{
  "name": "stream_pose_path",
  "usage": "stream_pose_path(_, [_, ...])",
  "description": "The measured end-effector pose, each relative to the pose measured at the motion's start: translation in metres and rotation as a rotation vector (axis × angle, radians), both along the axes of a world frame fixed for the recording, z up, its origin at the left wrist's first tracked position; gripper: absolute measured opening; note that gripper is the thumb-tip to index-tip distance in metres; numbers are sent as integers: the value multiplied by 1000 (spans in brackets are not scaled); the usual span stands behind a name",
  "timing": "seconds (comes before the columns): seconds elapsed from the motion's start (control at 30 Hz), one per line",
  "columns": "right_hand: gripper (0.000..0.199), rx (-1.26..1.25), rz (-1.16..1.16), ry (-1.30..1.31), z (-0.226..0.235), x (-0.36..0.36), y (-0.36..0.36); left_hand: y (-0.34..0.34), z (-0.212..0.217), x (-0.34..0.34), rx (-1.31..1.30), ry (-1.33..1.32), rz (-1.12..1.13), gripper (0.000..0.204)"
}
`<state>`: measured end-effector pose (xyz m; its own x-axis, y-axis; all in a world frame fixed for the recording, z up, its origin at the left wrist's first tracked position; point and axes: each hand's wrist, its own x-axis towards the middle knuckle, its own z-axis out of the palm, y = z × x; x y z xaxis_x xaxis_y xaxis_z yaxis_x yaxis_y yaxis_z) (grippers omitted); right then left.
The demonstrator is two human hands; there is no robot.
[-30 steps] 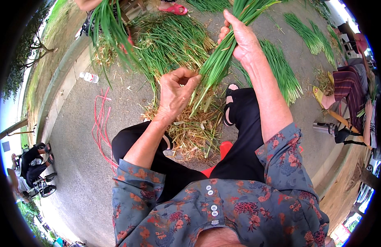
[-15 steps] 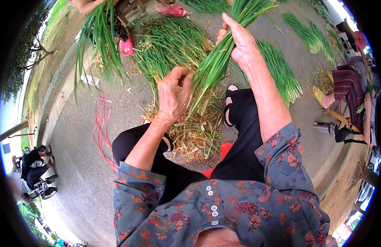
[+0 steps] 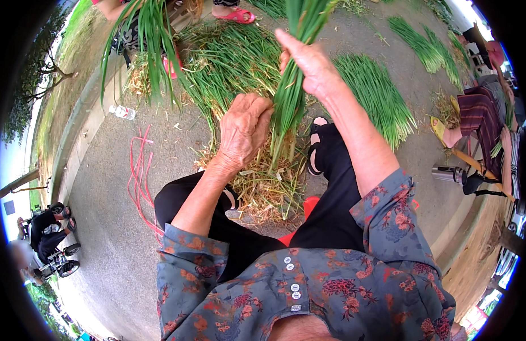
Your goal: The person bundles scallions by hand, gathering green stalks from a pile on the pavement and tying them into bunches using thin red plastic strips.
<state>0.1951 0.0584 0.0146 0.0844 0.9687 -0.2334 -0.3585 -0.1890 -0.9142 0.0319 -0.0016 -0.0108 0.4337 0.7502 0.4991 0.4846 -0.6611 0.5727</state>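
- The right hand (image 3: 311, 68) is raised over the ground, its fingers wrapped tight around a bunch of green chives (image 3: 291, 96) that hangs upright.
- The left hand (image 3: 243, 131) sits lower on the same bunch, its fingers curled and pinching the stalks near their pale ends.
- A heap of dry trimmings (image 3: 268, 190) lies below both hands, between the knees.
- A pile of loose chives (image 3: 229, 57) lies ahead; red ties (image 3: 139, 170) lie on the pavement (image 3: 104, 244) to the left.
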Motion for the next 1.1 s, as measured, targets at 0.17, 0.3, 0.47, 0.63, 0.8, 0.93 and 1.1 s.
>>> stream_pose_path(0.17, [29, 19, 120, -122, 4, -18, -11, 2, 5, -2, 6, -30, 38, 12])
stream_pose_path(0.3, [29, 61, 129, -65, -6, -20, -8, 4, 7, -6, 85, -7, 46, 11])
stream_pose_path(0.47, [34, 39, 231, -144, -17, -28, -7, 11, 5, -11, 132, -150, 205, 8])
stream_pose_path(0.63, [31, -71, 145, 27, 0, -11, -6, 17, 11, -32, -168, -189, 418, 11])
stream_pose_path(0.8, [27, -101, 86, 177, 13, 26, 4, 16, -5, -46, -360, 77, 318, 14])
stream_pose_path(0.93, [28, -73, 117, 264, 12, 51, 7, 9, -9, -45, -531, 440, 232, 22])
stream_pose_path(1.1, [29, -37, 144, 328, 7, 62, 10, 1, -25, -45, -323, 492, 99, 25])
